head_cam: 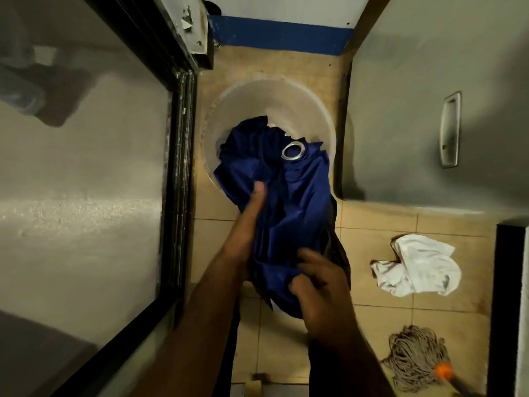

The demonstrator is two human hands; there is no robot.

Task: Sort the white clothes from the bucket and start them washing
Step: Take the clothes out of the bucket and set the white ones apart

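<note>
Bucket sits at 12 o'clock, mostly buried under the blue curtain you're holding, so only a white sliver peeks out. Your left hand grips the fabric with its fingers hidden underneath, and your right hand pinches it with curled fingers. At 3 o'clock lies a white cloth, and at 5 a mop, handle cut off.

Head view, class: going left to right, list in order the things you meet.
Black frame → blue cloth → white cloth. The mop lies in line with the white cloth, so it is left out.
</note>
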